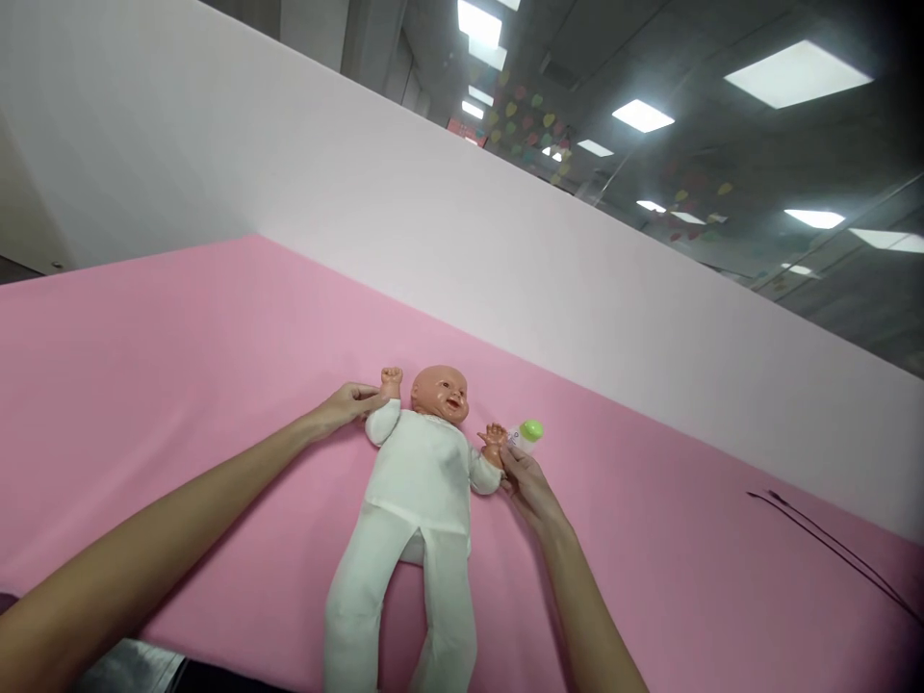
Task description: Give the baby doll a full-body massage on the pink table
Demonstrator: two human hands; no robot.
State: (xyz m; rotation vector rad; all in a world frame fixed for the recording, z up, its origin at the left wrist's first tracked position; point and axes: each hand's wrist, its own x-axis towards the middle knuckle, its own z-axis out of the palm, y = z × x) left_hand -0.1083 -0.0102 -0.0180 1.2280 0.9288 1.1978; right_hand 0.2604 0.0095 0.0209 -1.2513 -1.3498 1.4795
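A baby doll (425,472) in a white top and trousers lies on its back on the pink cloth (238,346). Its head is at the far end and its legs point toward me. My left hand (351,402) pinches the doll's raised arm at the wrist, on the left side. On the other side, my right hand (526,483) has its fingers closed around the doll's other wrist. Just behind that hand lies a small clear bottle with a green cap (531,430), partly covered by my fingers.
A white wall panel (462,241) borders the far side of the pink surface. Two thin dark cable ends (815,539) lie at the right. Beyond the panel are glass with heart stickers (524,120) and ceiling lights.
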